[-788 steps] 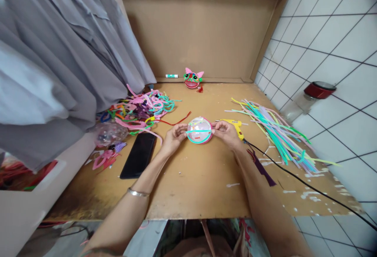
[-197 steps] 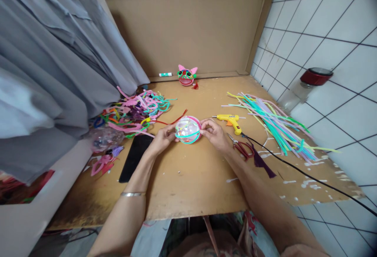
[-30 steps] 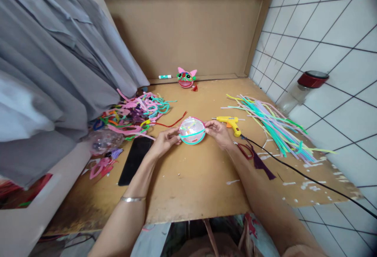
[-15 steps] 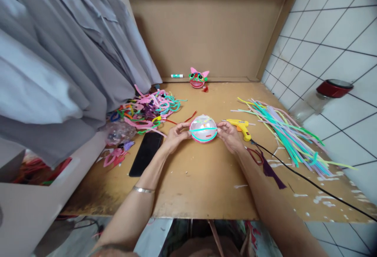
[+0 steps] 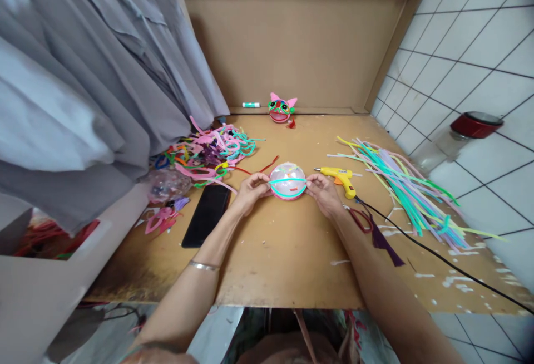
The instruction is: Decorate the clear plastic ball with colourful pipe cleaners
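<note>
A clear plastic ball (image 5: 287, 173) with a pink rim rests at the middle of the table. Across its front run turquoise pipe cleaner strips (image 5: 287, 194), an upper straight one and a lower curved one. My left hand (image 5: 251, 190) pinches the strip's left end against the ball's side. On the opposite side, my right hand (image 5: 322, 191) pinches the right end between thumb and finger. Just beyond my right hand lies a yellow glue gun (image 5: 340, 175), its nozzle pointing left.
Tangled pipe cleaners (image 5: 217, 144) and a black phone (image 5: 206, 216) lie left. A bundle of pipe cleaners (image 5: 404, 191), a purple tassel (image 5: 384, 244) and a black cord (image 5: 417, 239) lie right. A decorated animal head (image 5: 281, 109) and a marker (image 5: 251, 105) stand at the back.
Both hands stay at the ball's sides, with only slight finger shifts. The upper turquoise strip sits marginally higher on the ball. The whole view has shifted a little.
</note>
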Tool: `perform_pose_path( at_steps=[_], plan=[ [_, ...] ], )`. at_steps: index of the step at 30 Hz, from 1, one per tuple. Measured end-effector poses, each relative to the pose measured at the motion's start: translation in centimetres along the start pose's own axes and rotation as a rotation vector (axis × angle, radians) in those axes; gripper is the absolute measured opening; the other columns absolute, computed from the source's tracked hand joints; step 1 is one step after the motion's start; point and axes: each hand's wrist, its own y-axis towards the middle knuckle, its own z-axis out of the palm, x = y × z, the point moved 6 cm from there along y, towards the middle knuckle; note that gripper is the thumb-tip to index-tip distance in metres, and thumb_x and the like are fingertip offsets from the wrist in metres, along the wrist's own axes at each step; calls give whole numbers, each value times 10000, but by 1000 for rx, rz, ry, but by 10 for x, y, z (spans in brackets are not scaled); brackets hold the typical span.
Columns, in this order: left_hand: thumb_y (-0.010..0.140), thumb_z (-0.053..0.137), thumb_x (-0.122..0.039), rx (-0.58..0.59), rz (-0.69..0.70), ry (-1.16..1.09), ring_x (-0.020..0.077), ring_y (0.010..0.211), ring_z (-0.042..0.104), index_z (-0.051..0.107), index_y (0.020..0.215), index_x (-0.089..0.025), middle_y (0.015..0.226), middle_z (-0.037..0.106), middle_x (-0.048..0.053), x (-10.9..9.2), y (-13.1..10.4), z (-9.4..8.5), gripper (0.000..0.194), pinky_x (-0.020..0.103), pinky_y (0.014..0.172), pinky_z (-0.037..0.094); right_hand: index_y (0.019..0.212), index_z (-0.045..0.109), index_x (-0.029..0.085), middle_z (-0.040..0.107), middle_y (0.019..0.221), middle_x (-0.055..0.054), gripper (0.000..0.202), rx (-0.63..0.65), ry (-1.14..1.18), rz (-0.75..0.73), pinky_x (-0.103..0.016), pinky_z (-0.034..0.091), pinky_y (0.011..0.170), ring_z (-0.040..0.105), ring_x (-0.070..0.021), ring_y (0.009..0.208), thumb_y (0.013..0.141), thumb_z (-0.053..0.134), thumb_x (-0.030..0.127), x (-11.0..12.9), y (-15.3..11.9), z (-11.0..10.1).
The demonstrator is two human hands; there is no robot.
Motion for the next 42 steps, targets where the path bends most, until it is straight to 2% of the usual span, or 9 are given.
perform_pose_path(
  at_steps=[8,15,27,36,42],
  plan=[
    [506,840,-243,18,-9,-24,104,703,623,579,726,-134,914,657,9,3,1,0,358,308,747,544,672,599,221,594,699,41,319,-3,-10,18,-287,468,714,543,-112,682,497,843,327,-2,2,-2],
    [501,838,-229,1,-5,9,90,631,591,576,729,-144,758,637,-22,5,1,0,357,271,697,523,686,588,223,581,683,45,295,5,-1,13,-290,466,734,545,-115,687,530,822,314,-2,2,-2],
    [504,856,-221,86,35,39,105,724,596,605,707,-136,884,662,14,1,1,3,334,263,719,502,668,593,222,575,661,53,295,4,18,14,-272,465,701,533,-106,659,522,828,323,-3,3,-2],
    [516,837,-268,74,11,0,107,708,587,624,691,-143,804,633,-6,-1,-1,6,303,286,752,508,660,587,218,579,671,51,301,-20,35,28,-276,453,724,534,-106,672,508,826,320,-4,3,-2],
    [519,847,-275,69,58,93,116,759,579,618,678,-145,902,654,22,-3,-1,5,307,260,755,472,673,576,219,563,673,48,302,-15,8,17,-276,439,710,518,-109,661,527,811,342,-4,3,-2]
  ],
)
